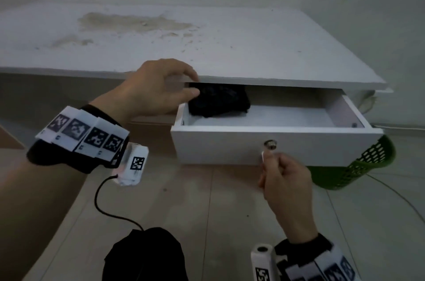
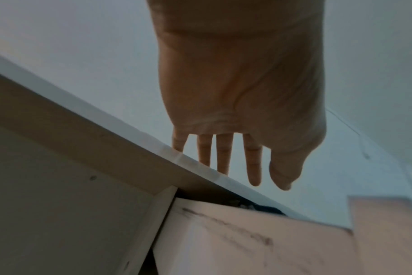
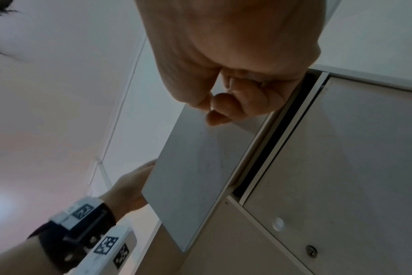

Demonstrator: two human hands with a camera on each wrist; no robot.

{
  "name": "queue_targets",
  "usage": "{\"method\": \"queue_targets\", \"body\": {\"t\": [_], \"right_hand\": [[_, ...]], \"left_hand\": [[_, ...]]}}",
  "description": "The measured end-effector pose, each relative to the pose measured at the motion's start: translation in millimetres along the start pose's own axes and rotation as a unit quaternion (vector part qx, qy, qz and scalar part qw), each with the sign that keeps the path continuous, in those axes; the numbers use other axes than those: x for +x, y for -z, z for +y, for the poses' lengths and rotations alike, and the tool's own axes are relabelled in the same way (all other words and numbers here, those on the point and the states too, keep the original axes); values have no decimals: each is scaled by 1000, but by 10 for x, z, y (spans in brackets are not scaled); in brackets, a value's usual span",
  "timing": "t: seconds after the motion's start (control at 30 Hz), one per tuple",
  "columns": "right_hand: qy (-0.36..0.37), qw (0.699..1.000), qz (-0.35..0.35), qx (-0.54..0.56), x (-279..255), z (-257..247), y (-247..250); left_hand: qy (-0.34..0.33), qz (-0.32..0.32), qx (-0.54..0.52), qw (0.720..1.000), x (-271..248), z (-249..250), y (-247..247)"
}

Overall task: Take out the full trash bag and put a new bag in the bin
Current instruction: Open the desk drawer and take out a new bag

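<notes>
A white drawer stands pulled out of a low white table. In its back left corner lies a black folded bundle of bags. My left hand hovers at that corner under the table's edge, its fingers straight and spread, the thumb close to the bundle, holding nothing. My right hand is curled just below the drawer's round lock and pinches a small silvery key. A green perforated bin stands on the floor under the drawer's right end, its inside hidden.
The tabletop has a brownish stain at the back left. Pale floor tiles lie in front of the table. A black shape sits at the bottom of the head view, with a wrist camera cable running to it.
</notes>
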State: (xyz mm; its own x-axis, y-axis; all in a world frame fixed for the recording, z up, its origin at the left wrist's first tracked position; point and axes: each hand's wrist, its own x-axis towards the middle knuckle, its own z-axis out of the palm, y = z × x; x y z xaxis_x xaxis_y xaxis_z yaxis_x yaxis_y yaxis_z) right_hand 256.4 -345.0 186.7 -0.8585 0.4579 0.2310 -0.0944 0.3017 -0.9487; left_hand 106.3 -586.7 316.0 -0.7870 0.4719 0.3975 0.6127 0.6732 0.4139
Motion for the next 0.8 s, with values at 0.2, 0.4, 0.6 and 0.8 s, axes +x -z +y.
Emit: {"method": "queue_targets", "body": {"t": [0.2, 0.4, 0.6, 0.8], "right_hand": [[0, 1000, -10, -1, -70, 90, 66], [-40, 998, -29, 28, -55, 159, 70], [-62, 996, -56, 34, -40, 174, 91], [-54, 997, -55, 26, 31, 175, 49]], "left_hand": [[-148, -121, 271, 943, 270, 265, -200], [-192, -106, 331, 918, 439, 326, -266], [-140, -142, -44, 979, 131, 666, -168], [-91, -263, -55, 959, 55, 724, -237]]}}
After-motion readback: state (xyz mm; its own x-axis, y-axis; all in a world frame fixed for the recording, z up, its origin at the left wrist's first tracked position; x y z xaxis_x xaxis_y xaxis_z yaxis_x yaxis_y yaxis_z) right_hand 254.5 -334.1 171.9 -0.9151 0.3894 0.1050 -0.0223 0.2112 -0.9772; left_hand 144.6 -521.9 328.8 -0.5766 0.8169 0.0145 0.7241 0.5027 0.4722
